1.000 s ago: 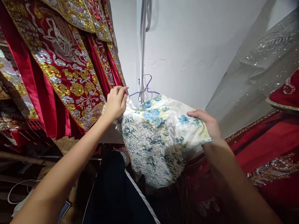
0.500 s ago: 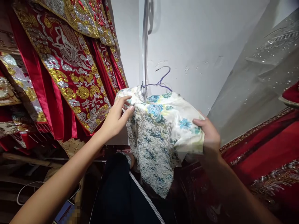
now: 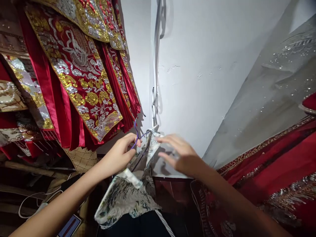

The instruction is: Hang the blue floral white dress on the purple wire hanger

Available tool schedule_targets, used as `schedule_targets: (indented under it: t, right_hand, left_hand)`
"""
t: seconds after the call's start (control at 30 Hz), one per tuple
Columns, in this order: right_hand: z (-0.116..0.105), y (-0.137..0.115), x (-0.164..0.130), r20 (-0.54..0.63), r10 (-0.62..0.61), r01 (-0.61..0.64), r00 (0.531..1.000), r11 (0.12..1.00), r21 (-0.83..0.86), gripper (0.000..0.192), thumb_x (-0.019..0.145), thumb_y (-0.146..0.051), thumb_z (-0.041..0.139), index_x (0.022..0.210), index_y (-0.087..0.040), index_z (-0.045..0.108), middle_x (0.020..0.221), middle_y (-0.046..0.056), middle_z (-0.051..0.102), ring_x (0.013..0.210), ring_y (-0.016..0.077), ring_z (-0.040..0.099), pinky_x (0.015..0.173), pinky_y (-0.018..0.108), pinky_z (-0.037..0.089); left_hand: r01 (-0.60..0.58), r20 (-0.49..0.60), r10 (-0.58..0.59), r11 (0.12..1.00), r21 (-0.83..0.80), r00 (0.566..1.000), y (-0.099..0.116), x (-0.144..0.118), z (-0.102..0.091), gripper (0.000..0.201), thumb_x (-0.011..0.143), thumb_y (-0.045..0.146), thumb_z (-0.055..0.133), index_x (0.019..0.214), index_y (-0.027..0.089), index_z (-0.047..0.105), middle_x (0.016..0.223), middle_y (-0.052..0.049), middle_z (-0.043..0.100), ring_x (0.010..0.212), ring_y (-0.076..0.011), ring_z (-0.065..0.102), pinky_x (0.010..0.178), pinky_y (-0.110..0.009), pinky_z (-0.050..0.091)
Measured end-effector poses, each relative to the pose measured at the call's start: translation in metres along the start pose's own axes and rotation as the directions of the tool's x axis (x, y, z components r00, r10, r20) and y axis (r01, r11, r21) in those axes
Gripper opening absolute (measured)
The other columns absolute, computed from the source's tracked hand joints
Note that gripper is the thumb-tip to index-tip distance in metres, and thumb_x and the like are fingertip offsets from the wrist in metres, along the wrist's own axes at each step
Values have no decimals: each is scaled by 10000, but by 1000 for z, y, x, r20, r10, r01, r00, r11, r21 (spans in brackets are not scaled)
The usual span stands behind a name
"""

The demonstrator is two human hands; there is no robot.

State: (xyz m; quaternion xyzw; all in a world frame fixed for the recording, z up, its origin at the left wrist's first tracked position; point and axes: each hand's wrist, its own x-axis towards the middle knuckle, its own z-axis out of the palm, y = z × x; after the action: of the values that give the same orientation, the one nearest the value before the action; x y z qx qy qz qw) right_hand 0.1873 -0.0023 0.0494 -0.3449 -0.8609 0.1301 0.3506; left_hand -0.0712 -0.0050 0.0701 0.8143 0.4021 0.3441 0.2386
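Note:
A purple clothes hanger (image 3: 135,144) is pinched in my left hand (image 3: 122,152), close below its hook. From the hanger droops a pale garment (image 3: 128,197) with a blue and green floral pattern, now bunched and turned, its lower part over my lap. Just right of the garment's upper edge is my right hand (image 3: 179,152), blurred a little, its thumb and fingers apart with nothing between them. Whether its fingertips touch the cloth I cannot tell.
Red costumes with gold and silver embroidery (image 3: 84,75) hang at the left. A metal strip (image 3: 155,59) runs down the white wall (image 3: 197,42). Sheer glittery fabric (image 3: 271,85) and red cloth (image 3: 276,161) fill the right side. A phone (image 3: 69,226) lies at lower left.
The garment has dropped and turned from spread out facing me to bunched on its hanger. My left hand has taken hold of the hanger; my right hand has let go of the sleeve and moved left.

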Motion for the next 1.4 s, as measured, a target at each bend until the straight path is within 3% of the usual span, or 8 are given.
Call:
schedule_targets:
  t: [0.1, 0.2, 0.3, 0.43, 0.63, 0.83, 1.0, 1.4]
  right_hand:
    - [-5, 35, 10, -236, 71, -91, 969, 993, -74, 490, 914, -374, 614, 1385, -265, 533, 1363, 96, 578, 1279, 298, 502, 1069, 491, 388]
    - [-7, 53, 11, -147, 151, -137, 978, 986, 98, 328, 968, -437, 511, 1182, -234, 657, 1165, 71, 668, 1101, 258, 601, 936, 390, 462]
    - [-7, 59, 10, -65, 212, -185, 975, 940, 285, 370, 973, -471, 495, 842, -188, 693, 826, 33, 678, 803, 196, 623, 723, 295, 468]
    - [-16, 74, 25, -272, 390, -209, 880, 831, 515, 340, 837, -510, 685, 813, -175, 735, 817, 48, 716, 734, 194, 628, 646, 284, 471]
    - [-37, 95, 66, -291, 570, -120, 768, 575, 810, 385, 622, -507, 855, 765, -167, 746, 698, 64, 729, 656, 234, 675, 621, 331, 535]
    - [-35, 85, 66, -342, 584, -70, 736, 569, 820, 361, 646, -475, 859, 786, -164, 741, 714, 72, 740, 690, 243, 705, 627, 326, 553]
    - [-36, 92, 78, -378, 561, -27, 736, 582, 813, 350, 644, -482, 858, 740, -175, 720, 679, 51, 723, 702, 244, 708, 634, 325, 563]
    - [-17, 107, 9, -422, 608, -94, 672, 636, 766, 391, 768, -539, 745, 967, -204, 715, 928, 67, 749, 959, 258, 702, 804, 344, 572]
  left_hand:
    - [-62, 72, 57, 995, 80, 996, 10, -9, -28, 224, 846, 62, 435, 941, 199, 584, 1014, -35, 618, 998, -197, 584, 934, -323, 450]
    - [-126, 136, 102, 975, 183, 985, 13, -9, -52, 196, 929, 130, 432, 968, 210, 607, 1015, -41, 640, 966, -196, 611, 885, -311, 481]
    - [-137, -68, 178, 906, 400, 982, 3, -3, -63, 172, 939, 194, 486, 1057, 217, 609, 1063, -60, 637, 999, -219, 612, 892, -341, 489]
    - [-65, -409, 337, 833, 550, 848, -9, 4, -58, 387, 903, 251, 586, 1282, 217, 520, 1254, -105, 566, 1203, -262, 535, 1041, -424, 430]
    - [-53, -645, 341, 905, 422, 684, -23, 0, -12, 441, 885, 268, 630, 1295, 215, 478, 1292, -125, 505, 1255, -278, 472, 1087, -455, 382]
    - [74, -572, -125, 991, -112, 811, -79, 6, 58, 454, 902, 376, 625, 1265, 236, 391, 1138, -89, 526, 980, -200, 556, 858, -347, 476]
    - [62, -463, -218, 943, -328, 859, -95, 27, 86, 366, 897, 429, 622, 1143, 234, 433, 1036, -59, 536, 942, -182, 570, 782, -291, 454]
    - [-3, -543, -271, 893, -450, 795, -93, 49, 136, 151, 887, 331, 594, 877, 198, 522, 690, 41, 397, 616, -116, 392, 603, -222, 338]
